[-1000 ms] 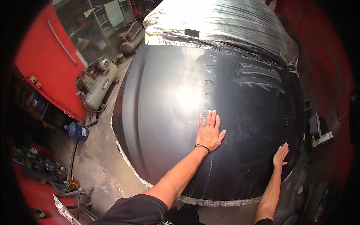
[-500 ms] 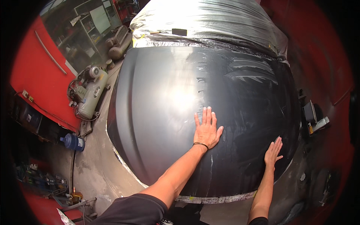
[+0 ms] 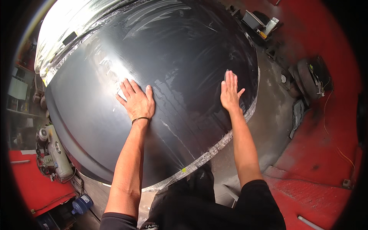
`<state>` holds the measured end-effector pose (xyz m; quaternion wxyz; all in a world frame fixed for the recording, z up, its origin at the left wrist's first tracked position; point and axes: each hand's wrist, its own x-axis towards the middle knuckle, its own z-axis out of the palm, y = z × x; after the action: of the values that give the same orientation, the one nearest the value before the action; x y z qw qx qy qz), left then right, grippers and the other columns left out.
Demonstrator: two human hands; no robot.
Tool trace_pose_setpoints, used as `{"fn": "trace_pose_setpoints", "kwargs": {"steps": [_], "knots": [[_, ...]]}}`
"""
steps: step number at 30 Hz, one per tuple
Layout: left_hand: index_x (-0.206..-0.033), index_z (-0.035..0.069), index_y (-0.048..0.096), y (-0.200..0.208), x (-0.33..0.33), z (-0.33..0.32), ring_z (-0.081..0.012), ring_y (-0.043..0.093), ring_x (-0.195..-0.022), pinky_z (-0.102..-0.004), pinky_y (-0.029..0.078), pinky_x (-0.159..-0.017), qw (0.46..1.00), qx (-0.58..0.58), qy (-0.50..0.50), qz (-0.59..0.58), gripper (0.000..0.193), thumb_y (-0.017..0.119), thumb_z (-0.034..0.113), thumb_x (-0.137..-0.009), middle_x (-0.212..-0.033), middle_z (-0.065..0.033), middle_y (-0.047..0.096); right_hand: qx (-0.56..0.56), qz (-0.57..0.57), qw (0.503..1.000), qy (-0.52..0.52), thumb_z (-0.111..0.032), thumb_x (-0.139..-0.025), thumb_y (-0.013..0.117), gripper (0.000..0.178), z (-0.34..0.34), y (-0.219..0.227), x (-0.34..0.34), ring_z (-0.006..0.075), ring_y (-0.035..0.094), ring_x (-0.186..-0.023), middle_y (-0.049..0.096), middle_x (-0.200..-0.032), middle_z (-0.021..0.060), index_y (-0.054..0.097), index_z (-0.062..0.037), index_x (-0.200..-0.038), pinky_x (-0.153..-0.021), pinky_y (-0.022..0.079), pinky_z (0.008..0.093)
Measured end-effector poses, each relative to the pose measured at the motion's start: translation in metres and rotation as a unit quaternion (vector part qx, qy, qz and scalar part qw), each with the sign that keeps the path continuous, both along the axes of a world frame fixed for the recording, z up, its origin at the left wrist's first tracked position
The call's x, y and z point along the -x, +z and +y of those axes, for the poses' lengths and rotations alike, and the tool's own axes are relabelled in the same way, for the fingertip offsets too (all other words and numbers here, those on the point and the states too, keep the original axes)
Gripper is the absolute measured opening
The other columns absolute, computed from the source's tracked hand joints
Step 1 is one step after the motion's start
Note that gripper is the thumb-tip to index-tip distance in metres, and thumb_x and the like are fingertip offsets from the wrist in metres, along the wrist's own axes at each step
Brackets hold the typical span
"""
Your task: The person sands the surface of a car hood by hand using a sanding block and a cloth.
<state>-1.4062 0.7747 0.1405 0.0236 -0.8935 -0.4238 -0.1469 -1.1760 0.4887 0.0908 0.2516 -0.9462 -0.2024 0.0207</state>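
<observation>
A large dark grey car hood [image 3: 191, 53] curves out in front of me, glossy and wet-looking on its right part and matte on its left. My left hand [image 3: 138, 100] lies flat on the hood near the line between these parts, fingers spread, holding nothing. Farther right, my right hand [image 3: 230, 92] rests on the dark wet part with most fingers together and the little finger apart. A small dark edge shows at its fingertips; what lies beneath the palm is hidden. Streaks and drips run down the surface between my hands.
Silvery masking film [image 3: 73, 19] covers the car behind the hood, with a small black block [image 3: 69, 38] on it. An air compressor [image 3: 58, 153] and a blue water jug [image 3: 82, 204] stand left. At right are a grey tray [image 3: 253, 20], a tyre [image 3: 306, 78] and a red wall.
My view has swung to the right, so the hood looks turned. Both hands stay on the hood; the left is now on its matte part, and the right has moved within its dark part.
</observation>
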Motion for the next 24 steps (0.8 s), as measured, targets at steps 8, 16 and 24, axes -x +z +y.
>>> {"fn": "trace_pose_setpoints", "kwargs": {"steps": [8, 16, 24], "knots": [[-0.168, -0.005, 0.035, 0.0, 0.016, 0.015, -0.0374, 0.013, -0.171, -0.0679, 0.007, -0.134, 1.0, 0.021, 0.013, 0.016, 0.082, 0.041, 0.056, -0.114, -0.182, -0.0216, 0.023, -0.026, 0.021, 0.999, -0.023, -0.047, -0.12, 0.021, 0.068, 0.022, -0.024, 0.138, 0.0354, 0.004, -0.173, 0.012, -0.188, 0.0068, 0.015, -0.0151, -0.18, -0.129, -0.004, 0.0791], [-0.168, -0.005, 0.033, 0.004, 0.003, 0.003, -0.0367, 0.011, -0.172, -0.0688, 0.006, -0.133, 0.999, 0.024, -0.001, 0.028, 0.082, 0.042, 0.056, -0.114, -0.182, -0.0218, 0.022, -0.015, 0.05, 0.995, -0.084, -0.046, -0.12, 0.024, 0.067, -0.049, -0.036, 0.063, 0.0284, 0.002, -0.174, 0.006, -0.189, -0.0008, 0.012, -0.0196, -0.18, -0.13, -0.004, 0.0784], [-0.167, -0.007, 0.033, -0.007, 0.012, 0.012, -0.0382, 0.011, -0.171, -0.0695, 0.006, -0.133, 1.0, 0.015, -0.004, 0.006, 0.082, 0.045, 0.053, -0.113, -0.182, -0.0244, 0.023, -0.043, 0.074, 0.99, -0.114, -0.048, -0.12, 0.019, 0.069, -0.032, -0.043, 0.144, 0.0317, 0.002, -0.173, 0.006, -0.188, 0.0056, 0.011, -0.0151, -0.18, -0.129, -0.006, 0.0786]]}}
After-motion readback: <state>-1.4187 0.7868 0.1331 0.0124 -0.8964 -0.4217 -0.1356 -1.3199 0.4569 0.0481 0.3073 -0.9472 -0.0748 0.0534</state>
